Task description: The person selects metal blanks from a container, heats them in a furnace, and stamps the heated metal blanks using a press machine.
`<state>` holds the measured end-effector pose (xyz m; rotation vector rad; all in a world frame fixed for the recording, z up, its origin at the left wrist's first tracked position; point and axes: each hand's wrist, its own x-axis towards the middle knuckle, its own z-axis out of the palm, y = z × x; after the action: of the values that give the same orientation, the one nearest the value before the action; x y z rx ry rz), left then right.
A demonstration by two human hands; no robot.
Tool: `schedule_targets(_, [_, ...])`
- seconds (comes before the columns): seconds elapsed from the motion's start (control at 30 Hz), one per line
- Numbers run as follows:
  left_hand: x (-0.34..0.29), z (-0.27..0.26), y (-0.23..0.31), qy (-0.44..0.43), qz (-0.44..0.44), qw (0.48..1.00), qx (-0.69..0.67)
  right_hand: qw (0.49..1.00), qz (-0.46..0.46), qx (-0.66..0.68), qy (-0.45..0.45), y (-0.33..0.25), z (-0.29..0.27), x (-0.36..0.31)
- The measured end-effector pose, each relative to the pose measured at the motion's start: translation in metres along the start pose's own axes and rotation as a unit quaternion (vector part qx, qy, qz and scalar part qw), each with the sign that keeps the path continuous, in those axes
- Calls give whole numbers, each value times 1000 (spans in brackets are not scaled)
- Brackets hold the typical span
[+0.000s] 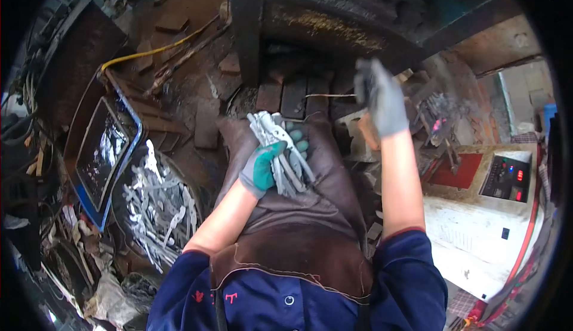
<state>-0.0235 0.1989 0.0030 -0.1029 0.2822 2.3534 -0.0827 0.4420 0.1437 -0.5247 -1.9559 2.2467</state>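
Note:
Over my apron-covered lap, my left hand [268,163], in a green and grey glove, is closed around a bundle of long silver metal pieces [277,133]. Their wider, shaped heads point up and away from me, and the thin shanks slope down to the right. The glove hides part of the bundle. My right hand [382,101], in a grey glove with dark fingers, is raised ahead and to the right, in front of the dark machine frame. Motion smears its fingers, so whether it holds anything cannot be seen.
A round container of similar silver pieces [161,206] stands at my left. Beyond it is a blue-edged bin [113,152] with a tilted pane. To the right sits a white control cabinet [477,229] with red digits; behind it, something glows pink [439,124] among metal pieces. Bricks [207,122] lie ahead.

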Motion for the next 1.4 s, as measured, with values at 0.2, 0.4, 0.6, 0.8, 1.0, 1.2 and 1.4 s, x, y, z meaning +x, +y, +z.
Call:
schedule_targets(0.2, [4, 10, -6, 6, 7, 1000, -27, 839, -97, -482, -234, 83, -6, -116])
schedule_targets(0.4, [0, -10, -4, 39, -75, 995, 56, 989, 63, -132, -21, 105, -25, -129])
schedule_targets(0.6, [-1, 12, -8, 46, 1, 997, 64, 953, -13, 251, 171, 79, -114, -144])
schedule_targets(0.8, [6, 6, -11, 37, -13, 997, 70, 891, -83, 318, 314, 122, -174, -128])
schedule_targets(1.0, [2, 8, -8, 65, -2, 993, 94, 894, -51, 370, 248, 139, -174, -105])
schedule_targets(1.2, [4, 15, -10, 65, -5, 994, 85, 857, -86, 367, 351, 122, -187, -48])
schedule_targets(1.4, [1, 19, -6, 65, 19, 993, 97, 883, -26, 294, 366, 124, -176, -50])
